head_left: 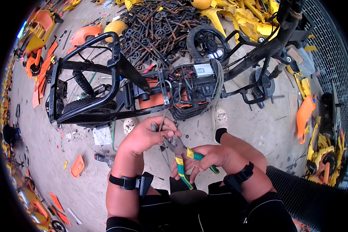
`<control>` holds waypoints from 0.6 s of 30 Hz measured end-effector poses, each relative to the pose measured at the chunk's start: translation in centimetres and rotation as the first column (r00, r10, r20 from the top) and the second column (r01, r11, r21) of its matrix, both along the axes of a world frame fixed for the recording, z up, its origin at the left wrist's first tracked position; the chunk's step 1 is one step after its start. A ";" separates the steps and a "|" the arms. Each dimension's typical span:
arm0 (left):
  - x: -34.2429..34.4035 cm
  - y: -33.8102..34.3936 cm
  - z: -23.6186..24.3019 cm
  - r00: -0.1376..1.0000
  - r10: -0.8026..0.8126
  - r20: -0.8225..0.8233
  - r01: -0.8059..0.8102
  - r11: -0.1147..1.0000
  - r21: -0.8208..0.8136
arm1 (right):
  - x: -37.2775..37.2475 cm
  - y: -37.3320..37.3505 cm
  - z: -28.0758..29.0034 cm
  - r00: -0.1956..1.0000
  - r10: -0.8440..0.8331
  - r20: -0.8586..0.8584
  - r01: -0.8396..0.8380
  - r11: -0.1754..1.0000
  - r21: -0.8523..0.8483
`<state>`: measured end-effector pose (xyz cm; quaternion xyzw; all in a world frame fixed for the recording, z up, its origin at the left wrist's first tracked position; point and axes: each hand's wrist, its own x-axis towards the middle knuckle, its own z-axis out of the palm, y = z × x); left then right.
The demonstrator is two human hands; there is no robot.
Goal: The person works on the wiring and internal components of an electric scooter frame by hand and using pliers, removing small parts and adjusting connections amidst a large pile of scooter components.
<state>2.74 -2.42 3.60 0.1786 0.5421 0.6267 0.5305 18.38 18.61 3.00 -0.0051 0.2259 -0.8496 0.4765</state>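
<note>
My right hand (208, 156) is closed around pliers (197, 156) with green and yellow handles, which are spread apart. Their grey jaws point up and left, close to the fingertips of my left hand (145, 135). That hand is closed in a pinch on a thin grey cable (161, 123), whose lower part hangs below the fingers. A small blue-tipped piece (154, 127) also shows at its fingers; its kind I cannot make out. Just beyond both hands lies a black scooter frame (104, 113) with exposed wiring and a silver box (203, 70).
A pile of rusty metal parts (154, 31) rises behind the frame beside a wheel (207, 44). Yellow plastic panels (255, 25) lie at the far right. A power tool (104, 158) and an orange piece (77, 166) rest on the floor at left. Ridged black material (301, 191) is at right.
</note>
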 end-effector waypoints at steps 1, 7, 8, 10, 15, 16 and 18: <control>-0.1 -0.1 -0.2 0.999 -0.013 0.032 0.012 0.999 0.045 | 0.0 0.0 0.2 1.000 0.008 -0.010 -0.008 1.000 0.001; -0.1 -0.5 -1.1 0.993 -0.065 0.098 0.048 0.984 0.171 | 0.3 0.3 -0.1 0.999 -0.050 -0.014 0.050 0.998 -0.026; -0.1 -0.5 -1.0 0.993 -0.064 0.099 0.047 0.985 0.165 | 0.3 0.4 0.1 0.998 -0.057 -0.016 0.056 0.998 -0.020; -0.1 -0.5 -1.0 0.993 -0.065 0.095 0.048 0.985 0.166 | 0.2 0.4 0.4 0.998 -0.067 -0.022 0.066 0.998 -0.009; -0.1 -0.3 -1.3 0.992 -0.060 0.108 0.039 0.981 0.189 | 0.3 0.4 0.5 0.996 -0.084 -0.016 0.084 0.996 -0.012; -0.1 -0.3 -1.3 0.994 -0.054 0.098 0.034 0.980 0.194 | 0.3 0.4 0.6 0.996 -0.085 -0.016 0.085 0.996 -0.009; -0.1 -0.1 -1.2 0.996 -0.041 0.077 0.025 0.979 0.204 | 0.2 0.6 0.7 0.996 -0.084 -0.006 0.084 0.996 -0.017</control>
